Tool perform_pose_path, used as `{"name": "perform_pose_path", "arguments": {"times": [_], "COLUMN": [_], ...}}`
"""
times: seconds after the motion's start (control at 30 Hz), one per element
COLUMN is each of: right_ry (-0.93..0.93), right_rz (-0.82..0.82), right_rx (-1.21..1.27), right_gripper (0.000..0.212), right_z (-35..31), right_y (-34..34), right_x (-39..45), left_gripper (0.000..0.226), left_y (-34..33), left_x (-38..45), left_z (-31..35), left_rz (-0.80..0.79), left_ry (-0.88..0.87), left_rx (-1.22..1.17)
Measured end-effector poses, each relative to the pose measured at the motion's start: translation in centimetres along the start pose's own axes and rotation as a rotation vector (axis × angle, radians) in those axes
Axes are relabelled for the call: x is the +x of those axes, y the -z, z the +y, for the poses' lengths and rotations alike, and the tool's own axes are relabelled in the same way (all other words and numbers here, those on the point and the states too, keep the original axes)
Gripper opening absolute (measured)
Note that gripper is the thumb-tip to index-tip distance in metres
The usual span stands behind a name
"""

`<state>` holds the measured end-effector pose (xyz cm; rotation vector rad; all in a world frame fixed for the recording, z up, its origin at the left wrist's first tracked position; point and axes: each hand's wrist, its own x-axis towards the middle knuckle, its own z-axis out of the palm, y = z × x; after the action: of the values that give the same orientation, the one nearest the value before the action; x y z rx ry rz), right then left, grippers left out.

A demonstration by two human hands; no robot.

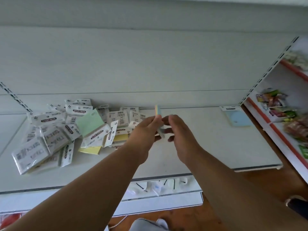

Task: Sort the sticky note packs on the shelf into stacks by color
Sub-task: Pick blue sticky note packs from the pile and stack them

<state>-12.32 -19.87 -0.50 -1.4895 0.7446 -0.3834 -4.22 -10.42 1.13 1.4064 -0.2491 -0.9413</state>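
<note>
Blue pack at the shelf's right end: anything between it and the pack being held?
Head view: only bare shelf lies between the blue pack and the held multicolor pack, apart from the right hand.

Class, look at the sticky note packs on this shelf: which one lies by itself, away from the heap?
The blue pack at the shelf's far right, near the upright. It lies flat and alone, while the other packs sit jumbled in the heap on the left.

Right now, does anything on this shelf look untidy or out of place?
Yes. On the left of the shelf, the sticky note packs lie in a jumbled pile, overlapping and tilted, colors mixed. One blue pack lies alone at far right. The left hand holds a multicolored pack edge-up.
</note>
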Motion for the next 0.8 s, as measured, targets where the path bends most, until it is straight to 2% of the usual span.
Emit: {"name": "perform_pose_path", "arguments": {"times": [0.07, 0.1, 0.17, 0.23, 0.3, 0.37, 0.43, 0.5, 0.57, 0.63, 0.7, 0.77, 0.8], "right_ry": [0.004, -0.024, -0.052, -0.063, -0.066, -0.076, -0.152, -0.209, -0.198, -0.194, -0.190, -0.175, -0.170], "right_rz": [0.093, 0.132, 0.162, 0.166, 0.180, 0.217, 0.290, 0.323, 0.277, 0.227, 0.230, 0.270, 0.295], "right_rx": [-0.095, -0.112, -0.125, -0.157, -0.151, 0.034, 0.373, 0.609, 0.673, 0.574, 0.292, 0.053, -0.011], "right_gripper": [0.010, 0.011, 0.034, 0.051, 0.050, 0.031, 0.016, 0.013, 0.017, 0.024, 0.039, 0.042, 0.035], "right_z": [0.1, 0.1, 0.2, 0.0, -0.3, -0.6, -0.7, -0.6, -0.4, -0.2, -0.1, 0.1, 0.2], "right_y": [0.4, 0.7, 1.6, 2.7, 3.9, 5.2, 6.4, 7.6, 8.7, 9.8, 11.5, 14.0, 15.5], "right_x": [-0.3, -0.4, -0.8, -1.2, -1.3, -1.3, -1.4, -1.6, -1.7, -1.6, -1.0, 0.3, 1.1], "left_gripper": [0.016, 0.019, 0.022, 0.026, 0.033, 0.035, 0.035, 0.036, 0.033, 0.028, 0.027, 0.026, 0.025], "left_y": [-0.2, -0.2, -0.2, -0.2, -0.4, -0.7, -1.0, -1.6, -3.3, -5.4, -7.4, -9.3, -10.4], "left_x": [-0.1, 0.0, 0.4, 0.8, 1.2, 1.5, 1.9, 2.2, 2.6, 3.0, 3.8, 5.0, 5.7], "left_z": [-0.1, -0.2, -0.3, -0.5, -0.5, -0.3, -0.3, -0.5, -0.8, -1.1, -1.2, -1.5, -1.6], "left_rz": [0.004, 0.012, 0.007, -0.052, -0.150, -0.257, -0.345, -0.423, -0.427, -0.294, -0.139, -0.099, -0.097], "left_ry": [0.064, 0.092, 0.122, 0.154, 0.206, 0.237, 0.237, 0.211, 0.171, 0.117, 0.047, -0.021, -0.043], "left_rx": [-0.145, -0.220, -0.306, -0.239, -0.111, -0.073, -0.162, -0.233, -0.187, -0.105, 0.043, 0.226, 0.307]}}
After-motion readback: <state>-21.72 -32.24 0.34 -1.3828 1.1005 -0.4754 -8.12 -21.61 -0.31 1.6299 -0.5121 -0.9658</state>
